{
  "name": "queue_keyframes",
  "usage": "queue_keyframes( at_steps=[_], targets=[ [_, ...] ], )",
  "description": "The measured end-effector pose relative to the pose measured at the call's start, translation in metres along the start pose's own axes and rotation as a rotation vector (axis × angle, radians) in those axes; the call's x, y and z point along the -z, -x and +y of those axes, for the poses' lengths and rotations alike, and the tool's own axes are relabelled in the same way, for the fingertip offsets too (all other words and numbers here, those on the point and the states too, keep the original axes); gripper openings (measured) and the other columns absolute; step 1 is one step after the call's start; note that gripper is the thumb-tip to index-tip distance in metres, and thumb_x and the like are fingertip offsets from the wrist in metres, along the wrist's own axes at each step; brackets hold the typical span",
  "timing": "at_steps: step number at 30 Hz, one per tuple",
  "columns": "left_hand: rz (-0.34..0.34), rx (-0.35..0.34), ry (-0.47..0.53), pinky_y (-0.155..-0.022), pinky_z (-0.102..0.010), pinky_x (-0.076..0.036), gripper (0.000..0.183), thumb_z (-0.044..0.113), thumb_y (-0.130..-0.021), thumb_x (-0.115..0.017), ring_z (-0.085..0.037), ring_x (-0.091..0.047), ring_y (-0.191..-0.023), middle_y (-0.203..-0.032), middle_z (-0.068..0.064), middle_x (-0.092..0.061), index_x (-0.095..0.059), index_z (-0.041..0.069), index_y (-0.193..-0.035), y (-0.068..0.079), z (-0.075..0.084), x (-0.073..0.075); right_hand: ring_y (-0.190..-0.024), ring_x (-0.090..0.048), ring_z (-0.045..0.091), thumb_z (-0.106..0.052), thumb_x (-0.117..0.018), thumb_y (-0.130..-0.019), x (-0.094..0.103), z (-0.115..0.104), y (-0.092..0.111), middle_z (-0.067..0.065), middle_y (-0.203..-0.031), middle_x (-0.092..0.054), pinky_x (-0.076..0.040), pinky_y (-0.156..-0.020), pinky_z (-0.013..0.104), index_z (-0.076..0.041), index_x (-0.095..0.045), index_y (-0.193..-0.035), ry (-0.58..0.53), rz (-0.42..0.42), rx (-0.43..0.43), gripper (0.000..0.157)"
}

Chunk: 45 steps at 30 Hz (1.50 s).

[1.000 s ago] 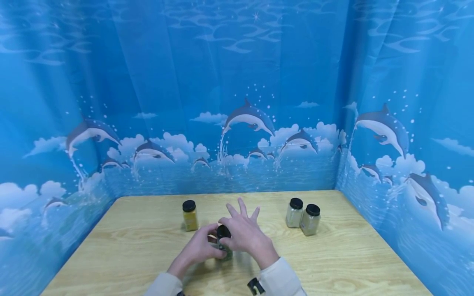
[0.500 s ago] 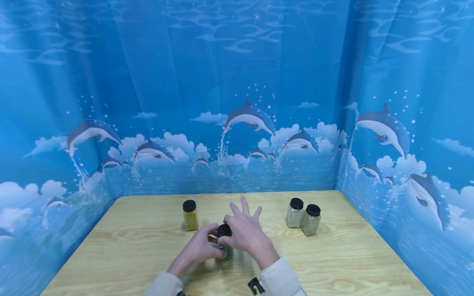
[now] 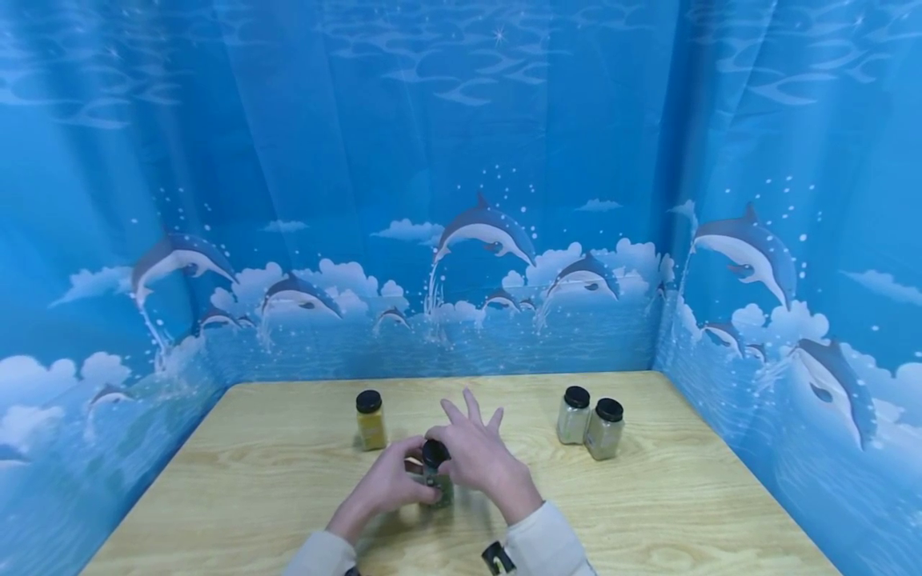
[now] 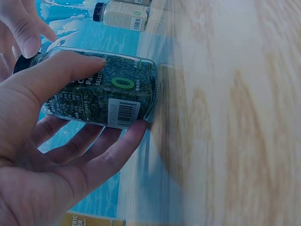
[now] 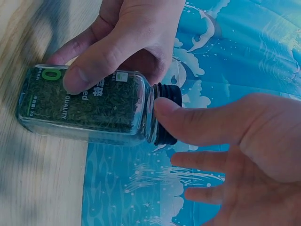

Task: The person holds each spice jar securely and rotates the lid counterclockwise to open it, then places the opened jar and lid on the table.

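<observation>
Gripping the herb jar (image 4: 124, 84) near the middle of the table (image 3: 684, 504), the left hand (image 3: 389, 480) likely steadies it while the right hand (image 3: 479, 456) pinches its lid (image 3: 434, 453); from it, a yellow jar (image 3: 370, 430) stands at ten o'clock, two pale jars (image 3: 574, 424) at two.

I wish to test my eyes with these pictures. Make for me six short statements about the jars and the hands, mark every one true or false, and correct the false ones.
1. The left hand holds the green jar by its glass body. True.
2. The right hand has its thumb on the black lid of that jar. True.
3. All fingers of the right hand are curled round the black lid. False: three of them stretch out away from it.
4. The yellow jar stands apart from the two pale jars. True.
5. The pale jars lie on their sides. False: both stand upright.
6. In the head view, the yellow jar is right of the pale jars. False: it is left of them.
</observation>
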<state>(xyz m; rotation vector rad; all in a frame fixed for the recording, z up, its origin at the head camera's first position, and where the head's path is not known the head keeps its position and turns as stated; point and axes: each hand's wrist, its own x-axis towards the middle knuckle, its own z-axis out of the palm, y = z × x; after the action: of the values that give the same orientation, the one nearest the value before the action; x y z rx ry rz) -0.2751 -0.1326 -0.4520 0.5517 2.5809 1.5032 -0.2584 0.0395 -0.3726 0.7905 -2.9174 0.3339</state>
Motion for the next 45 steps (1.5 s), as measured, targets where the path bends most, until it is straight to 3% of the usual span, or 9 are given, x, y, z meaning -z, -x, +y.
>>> queue_keyframes(
  at_steps=[11, 18, 31, 38, 45],
  targets=[
    [-0.005, 0.018, -0.023, -0.085, -0.038, -0.055, 0.061, 0.018, -0.062, -0.085, -0.02, -0.064, -0.095, -0.107, -0.005, -0.065, -0.06, 0.018, -0.118, -0.002, -0.0031, -0.0003, -0.144, -0.014, 0.046, -0.022, -0.078, -0.075, 0.0005, -0.0006, 0.0014, 0.011, -0.152, -0.036, -0.013, -0.095, 0.084, -0.029, -0.064, -0.118, -0.016, -0.016, -0.005, 0.046],
    [-0.012, 0.003, -0.021, -0.085, -0.04, -0.055, 0.052, 0.017, -0.063, -0.085, -0.021, -0.064, -0.096, -0.106, -0.005, -0.065, -0.061, 0.016, -0.11, -0.0022, -0.0009, 0.0007, -0.144, -0.015, 0.044, -0.042, -0.073, -0.078, 0.0023, 0.0007, 0.0011, 0.011, -0.153, -0.034, -0.013, -0.096, 0.084, -0.028, -0.056, -0.13, 0.017, -0.019, -0.014, 0.056],
    [-0.02, -0.009, 0.012, -0.083, -0.038, -0.056, 0.045, 0.015, -0.065, -0.084, -0.022, -0.065, -0.096, -0.104, -0.006, -0.064, -0.061, 0.014, -0.104, -0.002, 0.0006, 0.0012, -0.144, -0.017, 0.045, -0.056, -0.068, -0.078, 0.0025, 0.0028, -0.0019, 0.011, -0.151, -0.037, -0.011, -0.096, 0.085, -0.021, -0.063, -0.121, 0.005, 0.016, -0.044, 0.055],
    [-0.015, -0.01, 0.019, -0.084, -0.038, -0.056, 0.044, 0.014, -0.064, -0.084, -0.022, -0.065, -0.096, -0.106, -0.007, -0.065, -0.062, 0.014, -0.102, -0.0011, -0.0009, 0.0005, -0.143, -0.019, 0.046, -0.052, -0.075, -0.072, 0.0001, 0.0022, -0.002, 0.012, -0.149, -0.041, -0.014, -0.095, 0.085, -0.021, -0.069, -0.105, 0.033, 0.021, -0.045, 0.045],
    [-0.016, 0.021, 0.001, -0.085, -0.038, -0.056, 0.046, 0.016, -0.064, -0.084, -0.021, -0.064, -0.096, -0.106, -0.005, -0.064, -0.062, 0.018, -0.104, -0.0019, -0.0024, -0.0004, -0.143, -0.018, 0.046, -0.036, -0.079, -0.073, -0.0018, 0.0015, -0.0009, 0.012, -0.149, -0.04, -0.014, -0.094, 0.085, -0.025, -0.068, -0.11, 0.008, 0.011, -0.035, 0.041]
  ],
)
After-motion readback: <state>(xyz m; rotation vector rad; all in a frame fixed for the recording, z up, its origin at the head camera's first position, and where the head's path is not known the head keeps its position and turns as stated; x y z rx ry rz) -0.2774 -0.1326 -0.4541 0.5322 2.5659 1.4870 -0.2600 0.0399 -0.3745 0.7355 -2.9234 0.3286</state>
